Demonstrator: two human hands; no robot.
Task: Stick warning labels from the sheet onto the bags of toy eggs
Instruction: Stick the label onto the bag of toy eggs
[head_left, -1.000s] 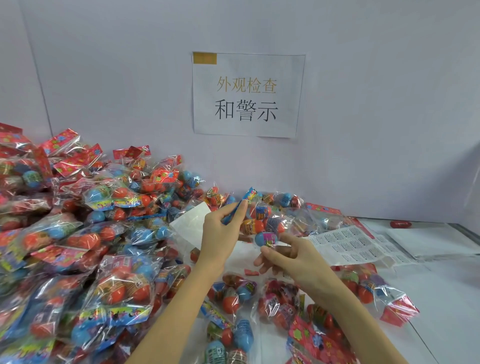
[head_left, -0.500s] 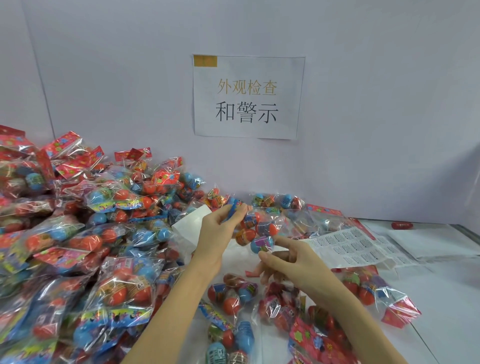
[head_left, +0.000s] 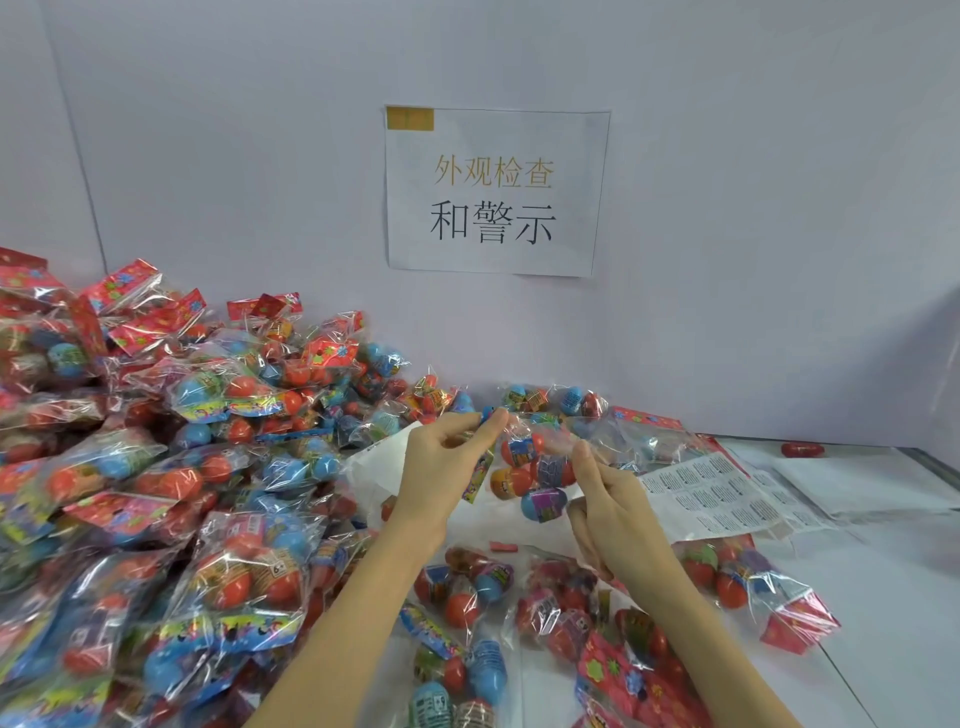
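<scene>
I hold a clear bag of toy eggs (head_left: 535, 473) in the air over the table, between both hands. My left hand (head_left: 441, 467) pinches its top edge by the blue header card. My right hand (head_left: 605, 499) grips the bag's right side, thumb and fingers curled against the plastic. The label sheet (head_left: 711, 499), white with rows of small printed labels, lies on the table just right of my right hand. I cannot tell whether a label is on the held bag.
A big heap of egg bags (head_left: 156, 493) fills the left half of the table. Several more bags (head_left: 519, 597) lie under my forearms and to the right. A paper sign (head_left: 496, 189) hangs on the wall. A loose red egg (head_left: 802, 449) sits by the wall.
The held bag has sunk slightly and turned. My right hand has shifted from under the bag up to its right side. My left hand keeps its pinch at the top.
</scene>
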